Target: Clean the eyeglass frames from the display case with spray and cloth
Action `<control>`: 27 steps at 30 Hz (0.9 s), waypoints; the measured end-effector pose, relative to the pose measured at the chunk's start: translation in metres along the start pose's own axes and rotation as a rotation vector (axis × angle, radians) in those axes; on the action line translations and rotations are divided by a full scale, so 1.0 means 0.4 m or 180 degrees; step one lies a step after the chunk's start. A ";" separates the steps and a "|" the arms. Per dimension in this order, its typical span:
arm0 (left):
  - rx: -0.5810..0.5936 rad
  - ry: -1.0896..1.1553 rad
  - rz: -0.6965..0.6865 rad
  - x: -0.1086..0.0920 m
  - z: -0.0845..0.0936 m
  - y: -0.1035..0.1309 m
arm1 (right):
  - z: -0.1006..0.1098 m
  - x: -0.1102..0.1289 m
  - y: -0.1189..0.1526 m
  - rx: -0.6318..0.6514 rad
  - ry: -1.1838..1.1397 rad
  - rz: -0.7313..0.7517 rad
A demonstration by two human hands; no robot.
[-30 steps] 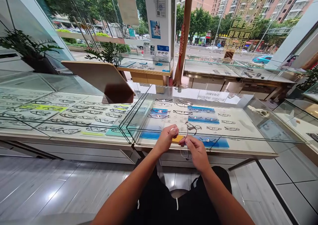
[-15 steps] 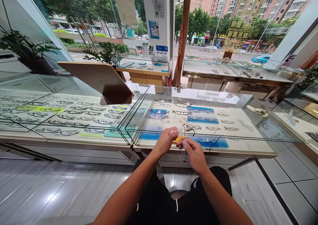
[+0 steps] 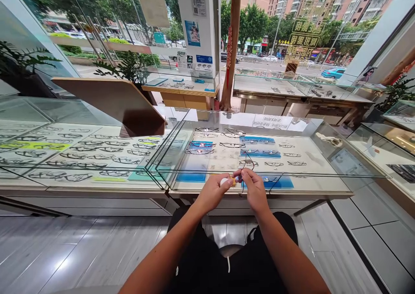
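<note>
Both arms (image 3: 173, 238) are bare, and so are the left hand (image 3: 211, 193) and the right hand (image 3: 257, 193). Black cloth (image 3: 202, 266) covers the legs. A thin white string (image 3: 228, 264) shows in the middle, and a tiny white bit (image 3: 177, 270) on the left side.

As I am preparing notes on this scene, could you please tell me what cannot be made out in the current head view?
- Head view: the full shape of the white object, partly hidden by the left hand.
- Head view: part of the glasses, covered by the right hand.
- Head view: the rest of the potted plant, cut off by the left edge.
- Head view: the notice's small print, too small to read.
</note>
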State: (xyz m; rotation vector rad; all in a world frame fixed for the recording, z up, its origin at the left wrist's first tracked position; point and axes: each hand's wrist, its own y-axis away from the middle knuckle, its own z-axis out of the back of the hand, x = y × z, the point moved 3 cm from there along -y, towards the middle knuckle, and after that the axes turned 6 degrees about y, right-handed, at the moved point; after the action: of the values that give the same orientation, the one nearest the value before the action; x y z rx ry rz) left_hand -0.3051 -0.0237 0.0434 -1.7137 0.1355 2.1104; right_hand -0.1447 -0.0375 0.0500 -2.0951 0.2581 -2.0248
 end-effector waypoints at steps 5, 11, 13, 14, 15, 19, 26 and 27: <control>0.0006 0.0060 -0.0075 -0.002 0.006 0.005 | -0.005 0.005 0.001 0.0022 -0.0051 0.0030; -0.0954 0.0136 -0.0305 0.025 0.160 -0.036 | 0.038 0.003 0.002 -0.0320 -0.0496 -0.0195; -0.1480 0.0045 -0.0247 0.060 0.243 -0.059 | 0.059 0.012 0.002 -0.0445 -0.0738 -0.0316; -0.1706 -0.0098 -0.0181 0.081 0.285 -0.070 | 0.071 0.018 0.002 -0.0504 -0.0841 -0.0374; -0.1943 -0.0286 -0.0102 0.103 0.325 -0.079 | 0.083 0.024 0.004 -0.0560 -0.0929 -0.0423; -0.2426 -0.0943 0.0312 0.177 0.440 -0.099 | 0.137 0.043 0.013 -0.0782 -0.1131 -0.0472; -0.2414 -0.1243 0.0445 0.223 0.476 -0.094 | 0.218 0.054 0.041 -0.1063 -0.1263 -0.0461; -0.2443 -0.1398 0.0434 0.229 0.478 -0.094 | 0.227 0.056 0.045 -0.1094 -0.1267 -0.0459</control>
State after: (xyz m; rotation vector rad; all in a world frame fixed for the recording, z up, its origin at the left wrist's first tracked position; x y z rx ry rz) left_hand -0.4800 0.0969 0.0080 -1.5514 -0.7988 2.8039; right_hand -0.0526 -0.0579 0.0641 -2.7419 0.4192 -1.6721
